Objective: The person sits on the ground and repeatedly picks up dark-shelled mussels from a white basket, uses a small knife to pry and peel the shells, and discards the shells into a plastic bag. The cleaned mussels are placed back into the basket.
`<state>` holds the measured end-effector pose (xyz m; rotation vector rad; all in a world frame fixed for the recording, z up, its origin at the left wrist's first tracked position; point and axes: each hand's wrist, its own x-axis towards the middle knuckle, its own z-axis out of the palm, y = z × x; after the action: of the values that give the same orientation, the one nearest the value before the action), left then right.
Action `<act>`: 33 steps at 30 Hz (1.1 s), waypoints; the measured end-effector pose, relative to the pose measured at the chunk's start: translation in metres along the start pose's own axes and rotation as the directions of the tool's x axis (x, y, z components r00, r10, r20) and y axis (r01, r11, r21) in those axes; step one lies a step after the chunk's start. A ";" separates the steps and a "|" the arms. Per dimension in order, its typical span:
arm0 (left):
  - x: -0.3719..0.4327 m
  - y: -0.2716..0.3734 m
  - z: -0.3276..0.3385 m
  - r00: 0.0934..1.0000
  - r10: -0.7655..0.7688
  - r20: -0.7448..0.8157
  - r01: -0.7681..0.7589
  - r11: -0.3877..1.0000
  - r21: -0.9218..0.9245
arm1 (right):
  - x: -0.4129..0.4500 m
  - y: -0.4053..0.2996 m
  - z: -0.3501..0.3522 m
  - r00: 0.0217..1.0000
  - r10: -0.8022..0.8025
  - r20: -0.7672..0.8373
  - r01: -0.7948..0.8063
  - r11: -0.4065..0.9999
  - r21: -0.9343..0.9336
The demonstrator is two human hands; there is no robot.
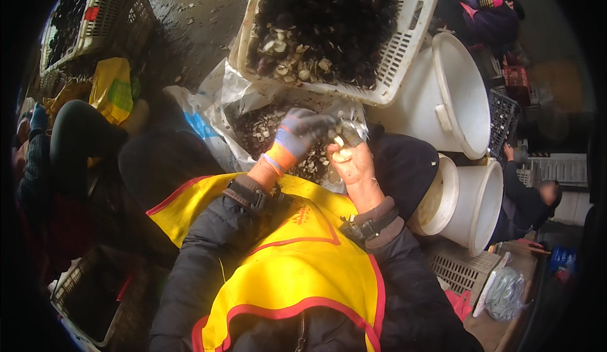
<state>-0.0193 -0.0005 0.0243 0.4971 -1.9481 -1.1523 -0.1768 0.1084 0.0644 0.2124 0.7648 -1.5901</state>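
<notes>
My left hand (296, 136), in a grey-blue and orange glove, is curled and blurred by motion. Whether it grips a small tool cannot be made out. Beside it my right hand (353, 162), bare at the palm with grey coverings on the fingers, holds pale, cream-coloured pieces (342, 154) against the palm. Both hands are above an open white plastic sack (220, 138) between my knees, with pale and dark scraps (258, 131) inside. Just beyond leans a white slotted crate (408, 34), filled with dark rounded pieces (327, 15) and some pale ones (303, 65) near its front.
White plastic tubs (462, 96) lie tilted at my right, beside smaller white buckets (474, 205). Stacked crates (102, 15) stand far left; another crate (114, 319) is lower left. A seated person's knee (85, 124) is close on the left. Other people (528, 205) are at the right.
</notes>
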 end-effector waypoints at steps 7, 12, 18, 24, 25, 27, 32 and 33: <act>0.006 0.008 -0.001 0.991 0.119 -0.064 -0.116 0.992 0.038 | -0.003 0.001 -0.001 0.994 -0.100 -0.037 0.090 0.971 -0.221; 0.001 0.004 0.002 0.987 -0.109 -0.115 0.111 0.994 0.013 | -0.005 0.003 0.002 0.996 -0.082 -0.048 0.082 0.997 0.011; 0.001 -0.003 -0.002 0.923 -0.376 -0.089 0.342 0.902 -0.266 | -0.014 0.002 0.009 0.994 -0.107 0.024 0.110 0.979 -0.172; 0.000 -0.005 -0.002 0.957 -0.287 -0.032 0.269 0.927 -0.262 | -0.015 0.005 0.006 0.964 -0.260 -0.046 0.223 0.896 -0.384; 0.000 -0.004 -0.001 0.919 -0.393 -0.043 0.367 0.888 -0.276 | -0.015 0.005 0.004 0.975 -0.220 0.030 0.219 0.926 -0.306; -0.001 -0.002 -0.001 0.994 -0.078 -0.083 0.067 0.990 -0.121 | -0.013 0.005 -0.001 0.981 -0.166 0.101 0.179 0.972 -0.150; -0.001 0.001 -0.001 0.762 -0.648 0.020 0.511 0.582 -0.632 | -0.006 -0.003 -0.013 0.965 0.162 0.204 -0.163 0.987 -0.012; -0.001 0.000 -0.002 0.747 -0.664 0.032 0.521 0.554 -0.649 | -0.005 -0.001 -0.014 0.996 0.048 0.069 0.003 0.802 -0.597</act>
<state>-0.0171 -0.0012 0.0243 0.9108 -1.0743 -1.9898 -0.1809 0.1206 0.0565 -0.3046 1.1559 -1.2499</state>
